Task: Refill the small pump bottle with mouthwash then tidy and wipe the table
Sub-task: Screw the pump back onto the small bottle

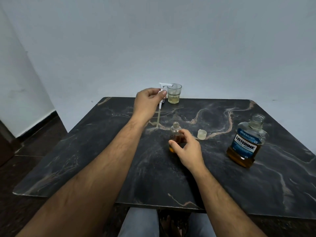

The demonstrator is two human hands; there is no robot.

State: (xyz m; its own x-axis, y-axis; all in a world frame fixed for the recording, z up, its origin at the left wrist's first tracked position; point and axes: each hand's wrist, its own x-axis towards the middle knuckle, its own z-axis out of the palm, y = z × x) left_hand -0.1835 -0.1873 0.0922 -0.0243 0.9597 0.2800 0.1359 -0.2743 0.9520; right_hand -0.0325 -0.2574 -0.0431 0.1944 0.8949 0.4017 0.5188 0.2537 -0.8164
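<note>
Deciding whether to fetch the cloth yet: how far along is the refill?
Filling looks done: small bottle holds amber liquid, steadied by the right hand. In hand: left hand holds the pump head. Left: fit pump, cap the mouthwash bottle, clear the glass, wipe.

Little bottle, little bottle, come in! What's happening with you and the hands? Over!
Left hand holds pump top aloft. Right hand grips small bottle, open, part full. Nothing between them; mouthwash bottle uncapped, off right.
</note>
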